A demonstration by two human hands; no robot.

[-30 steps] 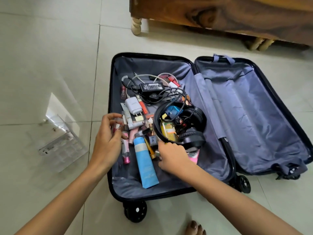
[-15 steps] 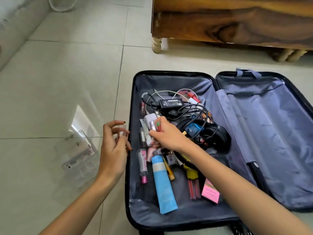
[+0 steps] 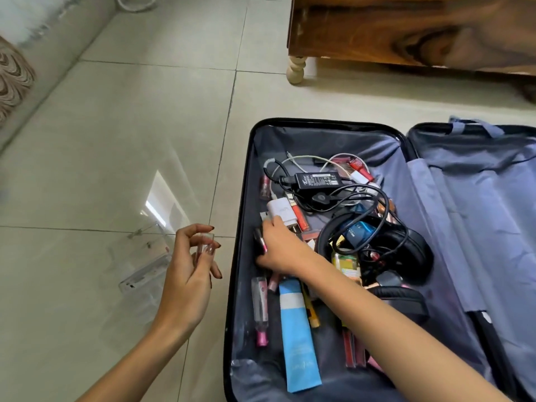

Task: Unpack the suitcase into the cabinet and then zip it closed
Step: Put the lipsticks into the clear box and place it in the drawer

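The black suitcase point(image 3: 246, 181) lies open on the floor, grey lining showing in both halves. Its left half holds a power adapter point(image 3: 316, 180), a white charger point(image 3: 280, 211), black headphones point(image 3: 406, 250), a blue tube point(image 3: 298, 338) and several lip glosses. My left hand point(image 3: 191, 274) hovers over the floor left of the case and pinches a small clear tube point(image 3: 204, 245). My right hand point(image 3: 278, 248) reaches into the left half and grips a dark stick with a pink tip point(image 3: 261, 242), just below the white charger.
A clear acrylic organiser point(image 3: 145, 274) sits on the tiled floor left of my left hand. A wooden cabinet point(image 3: 406, 27) on turned legs stands behind the suitcase. A patterned fabric edge point(image 3: 14, 76) shows at far left. The right suitcase half point(image 3: 478, 227) holds nothing visible.
The view shifted left and nearer. My right hand moved from beside the headphones to the case's left edge and took a small dark stick. My left hand stayed holding the clear tube.
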